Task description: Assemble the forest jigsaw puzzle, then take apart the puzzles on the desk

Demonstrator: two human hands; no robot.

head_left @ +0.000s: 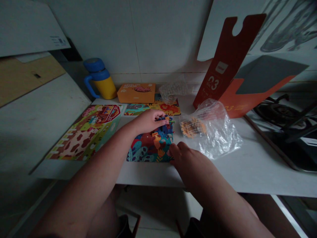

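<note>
A dark blue jigsaw puzzle (pixel 148 148) with plants and animals lies flat on the table in front of me. My left hand (pixel 151 120) reaches over its top edge, thumb and fingers closed on a small colourful puzzle piece (pixel 170 121). At the puzzle's lower right edge is my right hand (pixel 182 153), its fingers curled in; whatever they hold, if anything, is hidden. Right of both hands, a clear plastic bag (pixel 218 138) contains orange-backed puzzle pieces (pixel 192 127).
A farm puzzle (pixel 81 135) lies left, a lion puzzle (pixel 153 107) behind. At the back stand a yellow-blue jug (pixel 105 84), an orange box (pixel 136 93) and crumpled plastic (pixel 174 89). An open red-orange box (pixel 220 66) stands right, beside a gas stove (pixel 282 112).
</note>
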